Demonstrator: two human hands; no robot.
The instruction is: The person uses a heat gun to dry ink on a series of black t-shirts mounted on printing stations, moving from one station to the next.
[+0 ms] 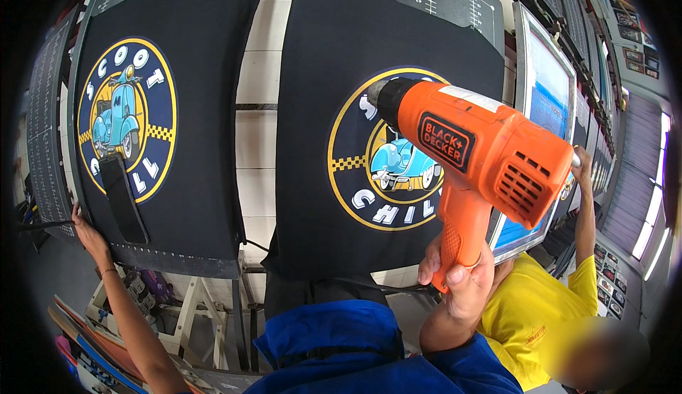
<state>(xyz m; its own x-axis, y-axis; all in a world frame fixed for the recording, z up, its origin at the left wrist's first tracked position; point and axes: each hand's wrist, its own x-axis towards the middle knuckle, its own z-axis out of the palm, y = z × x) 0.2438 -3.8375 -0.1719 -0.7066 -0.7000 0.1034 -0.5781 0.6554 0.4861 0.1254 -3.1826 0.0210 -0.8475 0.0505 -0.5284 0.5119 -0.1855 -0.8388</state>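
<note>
My right hand (465, 277) grips an orange heat gun (462, 138) by its handle, fingers wrapped round it. The gun's black and metal nozzle points left, above a black T-shirt (312, 53) with a round scooter print (405, 163), and hides part of the print. Far to the left, my left hand (89, 232) is at the front corner of another board, its fingers closed by a thin black cord (46, 225); the fingers are partly hidden. Next to that hand, a black phone (124, 198) lies on a second black T-shirt (206, 110) with the same print (124, 120).
Grey printing boards (398, 0) with ruler marks carry the shirts. A framed screen (543, 95) with blue stains stands at the right. Close by on the right, a person in a yellow shirt (536, 309) reaches up to the screen. White metal legs (192, 316) stand below.
</note>
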